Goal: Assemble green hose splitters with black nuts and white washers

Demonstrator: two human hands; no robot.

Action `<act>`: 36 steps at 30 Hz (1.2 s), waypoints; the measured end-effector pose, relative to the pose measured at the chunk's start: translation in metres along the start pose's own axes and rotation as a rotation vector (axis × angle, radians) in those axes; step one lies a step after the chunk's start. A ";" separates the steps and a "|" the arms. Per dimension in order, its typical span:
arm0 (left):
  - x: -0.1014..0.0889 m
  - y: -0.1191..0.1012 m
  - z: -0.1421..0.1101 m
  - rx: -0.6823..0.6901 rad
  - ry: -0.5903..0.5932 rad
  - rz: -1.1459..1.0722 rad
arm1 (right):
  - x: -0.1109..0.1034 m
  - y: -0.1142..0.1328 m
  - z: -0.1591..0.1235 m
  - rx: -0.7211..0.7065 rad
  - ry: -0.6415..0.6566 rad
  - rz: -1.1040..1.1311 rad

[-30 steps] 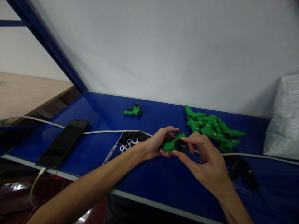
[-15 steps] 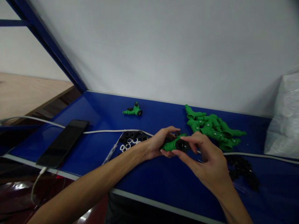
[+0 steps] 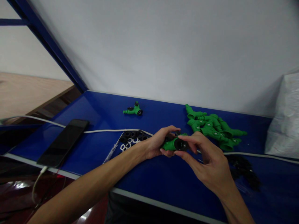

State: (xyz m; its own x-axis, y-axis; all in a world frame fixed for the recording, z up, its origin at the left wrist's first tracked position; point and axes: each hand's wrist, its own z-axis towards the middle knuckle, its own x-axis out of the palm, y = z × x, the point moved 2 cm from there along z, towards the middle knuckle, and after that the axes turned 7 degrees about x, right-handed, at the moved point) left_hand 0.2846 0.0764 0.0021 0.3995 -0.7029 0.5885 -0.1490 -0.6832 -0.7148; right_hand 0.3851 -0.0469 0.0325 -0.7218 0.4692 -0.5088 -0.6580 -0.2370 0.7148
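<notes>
My left hand (image 3: 161, 143) is closed around a green plastic hose splitter (image 3: 169, 145), held just above the blue table. At the fitting's near end sits a black threaded collar (image 3: 180, 144), its round opening turned towards me. Thumb and forefinger of my right hand (image 3: 205, 155) pinch this collar from the right. Part of the fitting is hidden behind my fingers. A similar green splitter (image 3: 135, 110) with black levers and a black collar lies at the back of the table. To the right is a pile of green splitter bodies (image 3: 212, 127).
White rings (image 3: 129, 144) and black collars (image 3: 133, 134) lie beside a clear-handled screwdriver (image 3: 111, 152) left of my hands. A phone (image 3: 63, 141) and white cable (image 3: 105, 131) are further left. Small black parts (image 3: 244, 171) lie right, below a plastic-wrapped bundle (image 3: 283, 118).
The black collar has shifted slightly in my right fingers and now sits squarer on the end of the green splitter. My left hand keeps almost the same place.
</notes>
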 end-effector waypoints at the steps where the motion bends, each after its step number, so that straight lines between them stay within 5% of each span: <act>1: 0.000 0.000 0.000 0.005 -0.027 0.011 | 0.001 0.000 -0.001 0.004 -0.018 0.017; 5: 0.001 -0.001 -0.002 0.019 -0.102 0.036 | 0.001 0.003 -0.001 0.014 -0.045 0.021; 14: 0.004 -0.004 -0.002 -0.001 0.033 0.017 | -0.006 0.007 -0.001 0.001 0.078 -0.040; 26: 0.003 -0.002 0.000 0.019 0.043 -0.018 | 0.001 0.002 -0.002 -0.025 -0.095 0.019; 36: 0.000 0.000 0.002 0.020 0.066 -0.010 | -0.007 0.006 -0.003 0.024 0.115 -0.013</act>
State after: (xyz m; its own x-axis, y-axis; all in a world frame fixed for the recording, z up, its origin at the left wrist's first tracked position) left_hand 0.2859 0.0765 0.0011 0.3400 -0.7084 0.6185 -0.1267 -0.6862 -0.7163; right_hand 0.3857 -0.0539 0.0385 -0.7342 0.3706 -0.5688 -0.6629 -0.2105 0.7185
